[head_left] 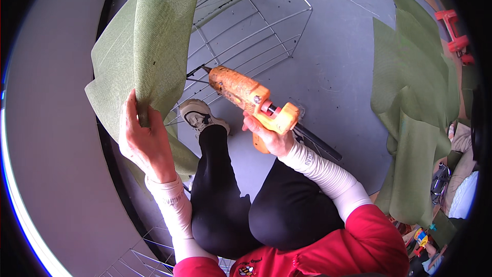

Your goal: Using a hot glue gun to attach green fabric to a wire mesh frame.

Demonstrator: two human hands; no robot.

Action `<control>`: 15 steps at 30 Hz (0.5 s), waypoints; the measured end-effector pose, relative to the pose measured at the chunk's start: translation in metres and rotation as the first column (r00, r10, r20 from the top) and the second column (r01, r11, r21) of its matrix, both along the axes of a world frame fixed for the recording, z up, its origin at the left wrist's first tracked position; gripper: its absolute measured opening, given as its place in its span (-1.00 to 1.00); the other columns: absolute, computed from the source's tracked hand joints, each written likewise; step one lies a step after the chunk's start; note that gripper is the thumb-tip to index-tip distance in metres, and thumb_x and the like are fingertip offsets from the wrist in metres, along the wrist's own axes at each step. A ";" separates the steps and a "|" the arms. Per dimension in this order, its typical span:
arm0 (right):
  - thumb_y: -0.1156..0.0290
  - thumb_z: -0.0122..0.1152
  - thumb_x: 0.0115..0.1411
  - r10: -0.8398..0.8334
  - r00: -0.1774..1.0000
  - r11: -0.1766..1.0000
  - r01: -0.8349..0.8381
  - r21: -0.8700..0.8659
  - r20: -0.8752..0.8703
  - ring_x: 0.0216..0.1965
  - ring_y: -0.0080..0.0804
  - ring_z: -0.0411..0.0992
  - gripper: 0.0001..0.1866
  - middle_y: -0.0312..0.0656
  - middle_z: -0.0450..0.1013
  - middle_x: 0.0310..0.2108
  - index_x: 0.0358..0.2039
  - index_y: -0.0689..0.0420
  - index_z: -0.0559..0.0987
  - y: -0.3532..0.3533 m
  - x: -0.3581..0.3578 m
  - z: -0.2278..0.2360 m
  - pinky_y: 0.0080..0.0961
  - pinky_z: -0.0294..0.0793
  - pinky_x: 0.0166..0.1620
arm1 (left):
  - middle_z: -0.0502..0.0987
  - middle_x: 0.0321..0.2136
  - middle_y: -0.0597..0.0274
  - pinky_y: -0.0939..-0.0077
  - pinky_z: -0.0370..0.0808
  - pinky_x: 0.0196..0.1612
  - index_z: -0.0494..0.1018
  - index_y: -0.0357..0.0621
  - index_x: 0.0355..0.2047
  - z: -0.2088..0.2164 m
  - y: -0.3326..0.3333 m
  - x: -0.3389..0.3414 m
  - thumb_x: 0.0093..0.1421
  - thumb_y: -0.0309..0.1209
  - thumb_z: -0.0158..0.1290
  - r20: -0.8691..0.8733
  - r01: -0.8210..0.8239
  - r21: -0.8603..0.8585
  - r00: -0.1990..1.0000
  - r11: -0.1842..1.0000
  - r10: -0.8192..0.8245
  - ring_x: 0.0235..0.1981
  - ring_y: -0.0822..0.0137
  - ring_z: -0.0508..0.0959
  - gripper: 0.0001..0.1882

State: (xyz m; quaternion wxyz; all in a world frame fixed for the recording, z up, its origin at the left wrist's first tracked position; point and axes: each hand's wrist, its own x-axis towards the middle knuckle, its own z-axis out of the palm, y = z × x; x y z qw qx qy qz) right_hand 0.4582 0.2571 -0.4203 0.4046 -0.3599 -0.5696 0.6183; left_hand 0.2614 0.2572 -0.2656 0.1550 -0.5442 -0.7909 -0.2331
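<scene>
My right hand (pixel 271 136) is wrapped round the grip of an orange hot glue gun (pixel 238 90), stained dark along its barrel. Its nozzle points up and left, close to a wire of the metal wire frame (pixel 277 23) and near the green fabric. A dark glue stick juts from the gun's back end. My left hand (pixel 146 138) pinches the lower edge of a long piece of green woven fabric (pixel 161 36), which is folded over and hangs along the frame's left side. Part of the frame lies hidden behind this fabric.
On the right, more green fabric sheets (pixel 410 97) lie on the grey floor (pixel 333 46). Red clamp-like objects (pixel 453 36) stand at the far right. A grey wall (pixel 56 97) rises on the left. More wire framework (pixel 146 256) shows at lower left, beside my legs.
</scene>
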 end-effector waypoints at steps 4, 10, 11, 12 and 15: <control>0.40 0.18 0.13 -0.027 0.999 0.997 0.025 -0.074 -0.022 -0.41 -0.45 0.44 -0.77 -0.21 0.42 -0.36 -0.26 0.26 0.44 0.000 -0.006 -0.003 -0.49 0.46 -0.30 | 0.56 -0.39 0.08 0.58 0.47 -0.31 0.41 -0.23 -0.07 -0.001 0.000 0.003 0.02 -0.58 0.02 0.014 -0.009 -0.012 1.000 1.000 0.010 -0.41 0.45 0.55 -0.61; 0.28 0.28 0.05 -0.224 0.975 0.880 0.198 0.431 0.010 -0.62 -0.30 0.32 -0.69 -0.19 0.30 -0.63 -0.45 0.23 0.39 0.010 -0.012 0.011 -0.43 0.28 -0.52 | 0.55 -0.42 0.09 0.60 0.46 -0.33 0.42 -0.22 -0.07 -0.001 0.002 0.009 0.02 -0.58 0.03 0.038 -0.021 -0.020 0.999 1.000 0.022 -0.45 0.46 0.55 -0.61; 0.30 0.29 0.04 -0.392 0.904 0.654 0.143 0.742 0.171 -0.60 -0.28 0.35 -0.71 -0.18 0.33 -0.62 -0.46 0.23 0.41 0.011 -0.006 0.020 -0.44 0.31 -0.51 | 0.55 -0.43 0.10 0.60 0.46 -0.34 0.42 -0.22 -0.08 -0.002 0.001 0.008 0.02 -0.58 0.03 0.036 -0.017 -0.008 0.999 1.000 0.017 -0.47 0.47 0.54 -0.61; 0.30 0.29 0.04 -0.391 0.905 0.655 0.144 0.742 0.170 -0.60 -0.28 0.35 -0.71 -0.18 0.33 -0.62 -0.46 0.23 0.41 0.011 -0.004 0.018 -0.44 0.31 -0.51 | 0.55 -0.43 0.10 0.60 0.46 -0.34 0.42 -0.22 -0.08 -0.002 0.001 0.008 0.02 -0.58 0.03 0.034 -0.018 -0.009 0.999 1.000 0.019 -0.47 0.47 0.54 -0.61; 0.37 0.26 0.06 -0.190 0.980 0.968 0.196 0.157 -0.052 -0.60 -0.31 0.36 -0.78 -0.19 0.35 -0.60 -0.49 0.24 0.45 0.007 -0.002 0.001 -0.47 0.29 -0.53 | 0.55 -0.44 0.11 0.60 0.46 -0.35 0.42 -0.22 -0.08 0.000 -0.001 0.009 0.02 -0.58 0.03 0.053 -0.015 -0.002 0.998 1.000 0.015 -0.48 0.48 0.54 -0.61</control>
